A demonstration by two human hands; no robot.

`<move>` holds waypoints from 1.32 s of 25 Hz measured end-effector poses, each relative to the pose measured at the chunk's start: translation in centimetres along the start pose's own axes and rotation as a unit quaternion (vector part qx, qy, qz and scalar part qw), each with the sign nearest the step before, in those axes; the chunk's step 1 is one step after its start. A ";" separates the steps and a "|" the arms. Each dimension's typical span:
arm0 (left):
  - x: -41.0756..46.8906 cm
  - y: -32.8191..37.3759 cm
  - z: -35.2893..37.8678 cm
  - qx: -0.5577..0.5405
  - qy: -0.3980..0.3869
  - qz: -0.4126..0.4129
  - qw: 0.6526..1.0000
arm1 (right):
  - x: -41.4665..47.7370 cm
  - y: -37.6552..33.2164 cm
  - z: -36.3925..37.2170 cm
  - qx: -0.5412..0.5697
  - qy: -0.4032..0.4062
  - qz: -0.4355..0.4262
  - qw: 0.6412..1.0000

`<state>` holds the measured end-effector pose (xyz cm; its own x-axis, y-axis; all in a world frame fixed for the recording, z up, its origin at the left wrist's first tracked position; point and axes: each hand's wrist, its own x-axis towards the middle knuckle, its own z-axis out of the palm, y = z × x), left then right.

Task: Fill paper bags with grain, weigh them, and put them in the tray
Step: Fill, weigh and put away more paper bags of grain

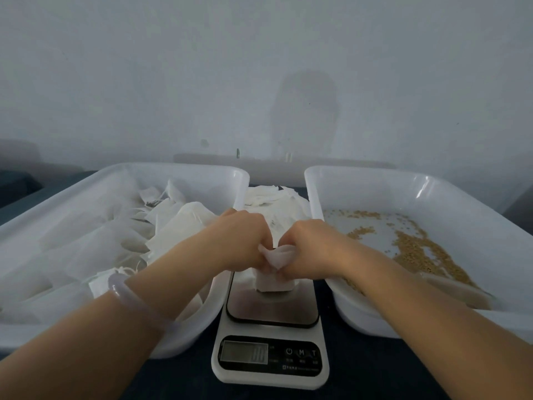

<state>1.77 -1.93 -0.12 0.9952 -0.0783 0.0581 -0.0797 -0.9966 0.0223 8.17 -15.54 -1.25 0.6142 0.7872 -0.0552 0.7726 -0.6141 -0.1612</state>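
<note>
Pinching the bag [274, 281] by its crumpled top with left hand [245, 241] and right hand [311, 246], over the scale [271, 313]. Likely handling as light, soft, tearable; gripping the gathered neck seeming safest.

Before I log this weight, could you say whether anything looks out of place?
The golden grain lies inside its white plastic tray. One oddity: the left hand and right hand both grip the white paper bag standing on the white digital scale, possibly skewing its reading.
</note>
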 end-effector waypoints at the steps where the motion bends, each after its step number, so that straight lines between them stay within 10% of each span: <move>1: 0.3 0.3 0.0 0.020 -0.006 0.007 1.000 | 0.0 0.0 0.0 -0.013 0.004 -0.004 1.000; 33: -0.3 -0.4 0.9 -0.095 0.031 0.037 0.994 | -0.7 0.6 0.1 0.111 0.070 -0.016 0.991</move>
<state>1.59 -1.52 -1.09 0.9814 -0.1441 0.1271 -0.1679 -0.9647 0.2028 8.19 -16.43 -1.45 0.6177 0.7814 0.0891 0.7478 -0.5485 -0.3740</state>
